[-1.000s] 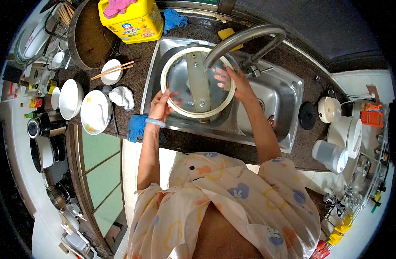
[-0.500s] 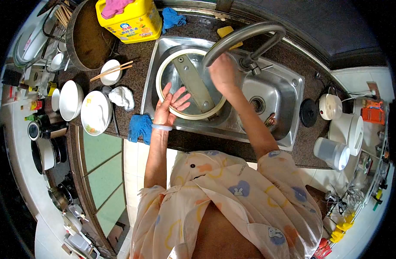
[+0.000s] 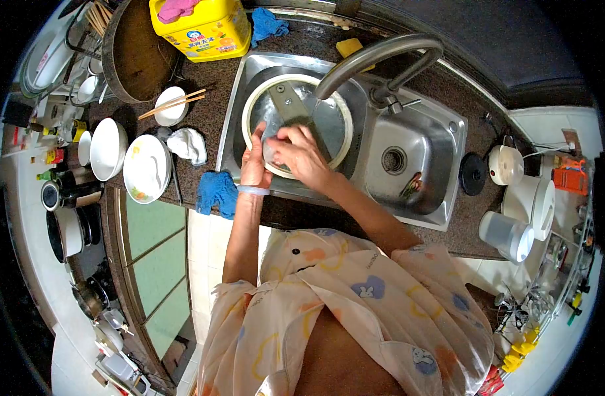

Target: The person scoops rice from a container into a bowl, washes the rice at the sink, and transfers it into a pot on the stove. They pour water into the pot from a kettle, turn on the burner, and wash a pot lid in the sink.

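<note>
A round glass lid (image 3: 332, 122) with a pale rim and a flat bar across it lies over the left sink basin (image 3: 250, 72). My left hand (image 3: 255, 162) holds the lid's near left edge, thumb over the rim. My right hand (image 3: 299, 155) is above the lid's near part, right beside my left hand, with its fingers curled; what they hold, if anything, is too small to make out. The curved faucet (image 3: 382, 49) reaches over the lid's far right side.
Left of the sink are a blue cloth (image 3: 217, 194), a white cloth (image 3: 188, 146), white bowls (image 3: 108, 150) and a small bowl (image 3: 171, 113) with chopsticks. A yellow jug (image 3: 207, 30) stands behind. Food scraps (image 3: 412, 185) lie in the right basin.
My right hand has come down from under the faucet to the lid's near left part, beside my left hand. The left hand's fingers have gone from spread to gripping the lid's edge.
</note>
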Demonstrator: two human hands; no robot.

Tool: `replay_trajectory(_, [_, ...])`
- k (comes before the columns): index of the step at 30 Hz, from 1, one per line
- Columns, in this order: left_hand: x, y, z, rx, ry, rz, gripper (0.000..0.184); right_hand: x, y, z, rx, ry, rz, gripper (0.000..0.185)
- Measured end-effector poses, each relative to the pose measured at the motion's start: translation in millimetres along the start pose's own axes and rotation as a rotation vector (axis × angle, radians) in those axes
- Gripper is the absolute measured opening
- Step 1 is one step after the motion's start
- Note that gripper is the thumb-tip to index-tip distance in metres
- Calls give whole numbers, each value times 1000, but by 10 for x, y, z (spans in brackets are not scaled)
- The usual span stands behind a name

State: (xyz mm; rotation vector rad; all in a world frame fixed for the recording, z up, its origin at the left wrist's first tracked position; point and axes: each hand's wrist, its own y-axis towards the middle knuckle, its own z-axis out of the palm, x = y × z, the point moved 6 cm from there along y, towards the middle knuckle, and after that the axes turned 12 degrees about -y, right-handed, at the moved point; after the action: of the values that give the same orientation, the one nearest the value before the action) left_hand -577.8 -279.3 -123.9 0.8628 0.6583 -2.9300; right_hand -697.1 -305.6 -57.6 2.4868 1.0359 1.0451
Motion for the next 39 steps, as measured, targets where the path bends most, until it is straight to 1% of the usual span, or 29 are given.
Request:
replay_trajectory(1, [22,6,9,4,-55,-16,52,-30,107,64,-2,2,-1,31])
replay_trajectory(2, [22,-7,5,3,-53,-12,52,-269,244,146,-23,254,295,29])
replay_trajectory(4, [54,-71,122,137,8,-102,56,-606,497,136,-160,148,382,26])
replay_trajectory(5, [51,-88,149,172,-5,-119,56,-608,626,50,-274,-210,167,25])
replay_trajectory(7, [37,-110,182,204,31,-128,49,-666,821,-7,-299,-237,198,25])
replay_trajectory(9, [-15,-108,246,211,51,-113,49,-639,874,-67,-320,-268,231,26])
replay_trajectory(11, [-58,-93,299,216,69,-99,49,-495,806,-56,-291,-149,144,23])
replay_trajectory(13, [-98,-42,281,187,92,-105,46,-437,683,245,-43,389,266,24])
replay_trajectory(14, [-82,12,179,132,31,-68,42,-423,549,343,34,527,394,22])
replay_trajectory(16, [-82,33,120,139,83,-57,41,-229,549,178,122,527,433,21])
replay_trajectory(17, [-95,38,96,144,133,-42,41,-249,570,160,117,528,438,21])
replay_trajectory(18, [-98,41,116,180,150,-54,43,-292,623,161,112,570,432,21])
replay_trajectory(19, [-134,2,198,180,152,-55,43,-330,728,75,-9,261,206,20])
replay_trajectory(20, [-159,-49,272,165,153,-85,45,-354,793,-18,-186,-83,35,19])
replay_trajectory(21, [-180,-80,337,155,156,-111,47,-537,825,1,-313,-31,76,15])
replay_trajectory(22, [-184,-87,328,126,189,-104,51,-722,845,47,-339,-29,167,12])
replay_trajectory(23, [-181,-93,311,144,188,-84,51,-903,828,88,-359,-23,259,11])
replay_trajectory(24, [-169,-87,282,146,181,-87,51,-944,848,42,-373,-73,255,12])
replay_trajectory(25, [-165,-75,285,152,174,-92,51,-821,876,-36,-375,-74,255,12])
replay_trajectory(27, [-161,-74,299,153,158,-92,50,-608,890,-119,-396,81,315,15])
replay_trajectory(28, [-161,-74,319,149,141,-90,49,-504,944,-55,-330,147,228,19])
replay_trajectory(29, [-171,-66,344,156,139,-86,46,-419,930,-24,-330,141,232,19])
replay_trajectory(31, [-182,-3,263,173,189,-17,44,32,1000,-62,1,301,208,23])
replay_trajectory(32, [-187,54,198,170,250,44,45,-36,1011,-52,-6,296,209,23])
replay_trajectory(33, [-227,36,273,173,252,46,45,-19,1053,-43,-51,127,-3,23])
replay_trajectory(34, [-277,-16,383,167,226,5,46,17,1094,-30,-95,-43,-214,24])
replay_trajectory(35, [-292,-56,432,158,197,-40,46,-95,1140,-18,-103,-77,-214,27])
replay_trajectory(37, [-303,-51,432,175,202,-45,47,-185,1120,-44,-208,-167,-230,23])
replay_trajectory(39, [-312,-79,422,157,204,-32,47,-556,1106,17,-230,-110,14,18])
